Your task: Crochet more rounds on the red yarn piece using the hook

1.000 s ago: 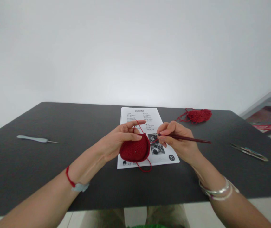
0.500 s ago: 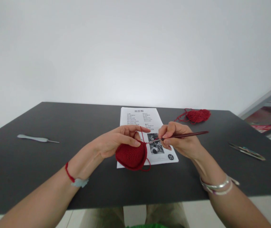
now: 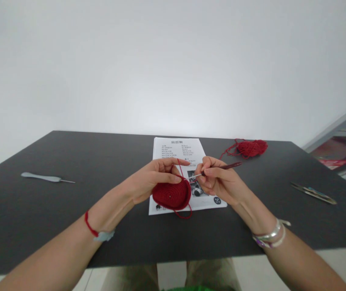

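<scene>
A round red crochet piece (image 3: pixel 172 195) with a curled edge is pinched between the thumb and fingers of my left hand (image 3: pixel 157 174). Red yarn (image 3: pixel 180 167) runs up over the left index finger, and a loose loop hangs below the piece. My right hand (image 3: pixel 218 178) is closed around a crochet hook (image 3: pixel 230 165) with a dark red handle. The metal tip of the hook meets the upper right edge of the piece, beside the left fingertips. Whether yarn is caught on the tip is too small to tell.
Printed sheets (image 3: pixel 177 151) lie under both hands on the dark table (image 3: pixel 115 149). Behind them to the right is a red yarn bundle (image 3: pixel 252 148). A grey-handled hook (image 3: pixel 43 177) rests at left, small scissors (image 3: pixel 314 193) at right. A pale wall stands behind.
My right hand has shifted slightly left, and the hook's handle now points more away from me. The red piece has tilted and moved a little up and to the right with my left hand.
</scene>
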`<state>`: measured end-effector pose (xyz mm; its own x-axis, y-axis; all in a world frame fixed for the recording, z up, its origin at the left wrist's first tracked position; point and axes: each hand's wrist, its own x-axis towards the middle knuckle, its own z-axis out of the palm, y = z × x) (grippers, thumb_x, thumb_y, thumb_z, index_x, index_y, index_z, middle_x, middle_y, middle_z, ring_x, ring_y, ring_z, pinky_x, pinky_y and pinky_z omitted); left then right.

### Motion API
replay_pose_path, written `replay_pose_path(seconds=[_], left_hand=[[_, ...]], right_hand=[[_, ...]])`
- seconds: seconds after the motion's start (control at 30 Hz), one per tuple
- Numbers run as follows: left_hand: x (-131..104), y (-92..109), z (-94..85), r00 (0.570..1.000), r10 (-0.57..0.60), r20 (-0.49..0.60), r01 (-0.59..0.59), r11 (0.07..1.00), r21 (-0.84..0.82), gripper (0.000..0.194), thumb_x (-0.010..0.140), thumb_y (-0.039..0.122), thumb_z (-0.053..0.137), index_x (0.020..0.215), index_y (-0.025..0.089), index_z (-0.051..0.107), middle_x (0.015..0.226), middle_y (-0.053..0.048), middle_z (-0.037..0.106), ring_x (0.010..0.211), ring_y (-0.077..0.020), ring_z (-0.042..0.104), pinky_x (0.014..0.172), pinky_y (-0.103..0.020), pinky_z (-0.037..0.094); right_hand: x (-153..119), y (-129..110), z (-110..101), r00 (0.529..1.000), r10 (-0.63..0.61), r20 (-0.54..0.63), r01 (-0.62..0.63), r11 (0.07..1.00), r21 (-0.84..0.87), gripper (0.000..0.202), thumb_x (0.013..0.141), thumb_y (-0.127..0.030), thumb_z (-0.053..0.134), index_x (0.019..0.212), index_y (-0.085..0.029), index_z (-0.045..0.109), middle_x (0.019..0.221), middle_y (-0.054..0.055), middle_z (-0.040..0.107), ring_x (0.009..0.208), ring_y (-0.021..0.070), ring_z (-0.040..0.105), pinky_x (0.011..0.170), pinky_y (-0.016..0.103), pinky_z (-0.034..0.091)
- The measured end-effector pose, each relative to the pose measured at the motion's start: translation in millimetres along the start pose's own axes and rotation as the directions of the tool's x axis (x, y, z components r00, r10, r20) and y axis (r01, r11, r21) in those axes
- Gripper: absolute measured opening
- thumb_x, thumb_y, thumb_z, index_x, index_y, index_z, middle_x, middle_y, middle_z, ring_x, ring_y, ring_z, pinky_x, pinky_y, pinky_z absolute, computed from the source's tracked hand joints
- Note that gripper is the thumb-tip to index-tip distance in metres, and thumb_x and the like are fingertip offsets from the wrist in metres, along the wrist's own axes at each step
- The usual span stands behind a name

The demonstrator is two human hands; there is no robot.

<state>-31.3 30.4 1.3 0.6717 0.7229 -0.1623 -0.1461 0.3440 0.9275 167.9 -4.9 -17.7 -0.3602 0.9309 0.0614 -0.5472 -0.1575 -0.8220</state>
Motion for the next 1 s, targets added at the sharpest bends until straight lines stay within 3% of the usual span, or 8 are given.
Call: replay_pose_path(seconds=[0.2, 0.5, 0.8, 1.0], left_hand=[[3.9, -5.2, 12.0, 0.973, 0.14, -0.182, -0.136, 0.99, 0.039, 0.04, 0.061, 0.009, 0.076, 0.1, 0.016, 0.068, 0.067, 0.004, 0.061, 0.057, -0.0069, 0.055, 0.056, -0.018, 0.042], [3.2, -8.8, 20.7, 0.967, 0.144, -0.211, -0.141, 0.99, 0.031, 0.038, 0.063, 0.008, 0.073, 0.1, 0.015, 0.065, 0.064, 0.005, 0.062, 0.057, -0.0076, 0.056, 0.056, -0.019, 0.042], [0.6, -8.5, 18.8, 0.95, 0.192, -0.246, -0.181, 0.981, 0.067, 0.042, 0.064, 0.01, 0.071, 0.105, 0.014, 0.062, 0.066, 0.006, 0.061, 0.056, -0.0064, 0.053, 0.056, -0.019, 0.04], [1.9, -9.2, 18.4, 0.944, 0.212, -0.253, -0.191, 0.976, 0.103, 0.05, 0.065, 0.01, 0.07, 0.114, 0.012, 0.059, 0.066, 0.005, 0.062, 0.058, -0.0077, 0.055, 0.056, -0.02, 0.041]], right_hand=[[3.8, 9.7, 5.6, 0.987, -0.096, -0.128, 0.102, 0.994, 0.042, 0.016, 0.072, -0.017, 0.073, 0.07, -0.018, 0.057, 0.062, -0.003, 0.064, 0.053, 0.0074, 0.054, 0.046, 0.016, 0.049], [-0.4, 7.8, 4.7, 0.978, -0.16, -0.136, 0.158, 0.987, -0.019, 0.013, 0.073, -0.018, 0.072, 0.07, -0.019, 0.059, 0.064, -0.003, 0.064, 0.053, 0.0084, 0.055, 0.049, 0.02, 0.053], [-3.0, 5.9, 1.6, 0.935, -0.354, -0.002, 0.339, 0.899, -0.279, 0.014, 0.077, -0.016, 0.069, 0.069, -0.018, 0.058, 0.067, -0.003, 0.06, 0.053, 0.0086, 0.054, 0.059, 0.031, 0.058], [-6.0, 12.5, -2.7, 0.896, -0.445, 0.004, 0.39, 0.782, -0.486, 0.013, 0.078, -0.013, 0.068, 0.073, -0.02, 0.059, 0.075, -0.002, 0.062, 0.059, 0.0106, 0.064, 0.052, 0.024, 0.052]])
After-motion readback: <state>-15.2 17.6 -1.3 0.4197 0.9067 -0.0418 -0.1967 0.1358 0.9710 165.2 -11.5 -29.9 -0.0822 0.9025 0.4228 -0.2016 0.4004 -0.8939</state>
